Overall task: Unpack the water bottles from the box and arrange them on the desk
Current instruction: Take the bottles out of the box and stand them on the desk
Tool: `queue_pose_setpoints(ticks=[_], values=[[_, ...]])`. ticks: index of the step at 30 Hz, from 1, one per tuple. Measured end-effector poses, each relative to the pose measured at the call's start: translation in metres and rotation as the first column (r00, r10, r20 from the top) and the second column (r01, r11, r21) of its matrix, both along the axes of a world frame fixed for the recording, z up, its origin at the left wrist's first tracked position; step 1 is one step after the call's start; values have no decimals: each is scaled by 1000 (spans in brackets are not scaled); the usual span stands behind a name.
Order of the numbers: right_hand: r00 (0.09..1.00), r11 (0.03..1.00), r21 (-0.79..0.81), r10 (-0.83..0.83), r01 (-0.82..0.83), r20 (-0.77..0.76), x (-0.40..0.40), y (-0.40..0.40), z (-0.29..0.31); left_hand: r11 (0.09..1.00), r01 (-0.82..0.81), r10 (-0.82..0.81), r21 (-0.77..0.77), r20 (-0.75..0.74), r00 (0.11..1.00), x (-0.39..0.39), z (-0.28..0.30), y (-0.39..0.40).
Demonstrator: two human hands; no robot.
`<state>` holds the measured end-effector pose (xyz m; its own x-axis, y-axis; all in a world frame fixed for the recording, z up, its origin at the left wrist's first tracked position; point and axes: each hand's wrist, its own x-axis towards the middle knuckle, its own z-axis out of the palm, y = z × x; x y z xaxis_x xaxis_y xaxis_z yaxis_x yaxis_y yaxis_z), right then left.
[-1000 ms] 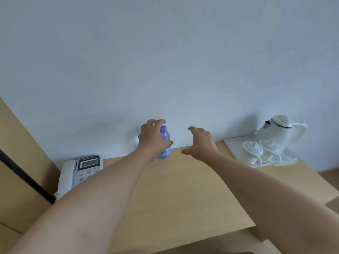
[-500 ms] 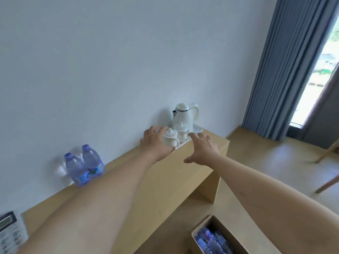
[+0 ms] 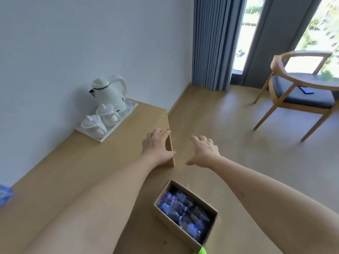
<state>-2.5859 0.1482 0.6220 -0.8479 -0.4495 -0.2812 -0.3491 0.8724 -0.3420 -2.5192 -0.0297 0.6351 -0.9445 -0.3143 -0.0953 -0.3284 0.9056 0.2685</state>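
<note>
**Both hands empty above the box of bottles**

My left hand (image 3: 157, 148) reaches forward over the end of the counter (image 3: 77, 162), fingers loosely spread and gripping nothing; whether the fingertips touch the wood, I cannot tell. My right hand (image 3: 204, 151) hangs over the floor (image 3: 229, 136) just beside it, palm down, fingers relaxed and apart — it too holds nothing.

Below my forearms, on the floor near the counter's end, stands the cardboard box (image 3: 209, 211), open-topped, plain brown and rectangular. Inside lie the water bottles (image 3: 183, 211), clear plastic with blue-purple labels, packed close; the blur hides their count. At the far left edge a blurred blue bottle (image 3: 5, 196) shows on the counter.

The counter is pale, smooth wood with a slab end panel. Against the wall on it sits a flat white tray (image 3: 128, 110) carrying a glossy white kettle (image 3: 110, 94) with a looped handle and two rounded white lidded cups (image 3: 108, 114). Beyond, pleated grey-blue curtains (image 3: 211, 43) hang beside the window, and a curved wooden chair (image 3: 297, 92) has a dark cushioned seat.
</note>
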Motion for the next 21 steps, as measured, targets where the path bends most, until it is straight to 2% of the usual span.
queue_pose_setpoints(ticks=[6, 11, 21], values=[[978, 994, 79, -88, 74, 192, -5, 38, -83, 995, 31, -44, 90, 138, 989, -8, -89, 31], [931, 985, 124, -155, 119, 329, 9, 50, -170, 993, 46, -76, 110, 293, 953, 5, -177, 28], [786, 953, 224, -296, 205, 543, 48, 40, -392, 981, 63, -143, 182, 464, 874, 18, -383, 10]])
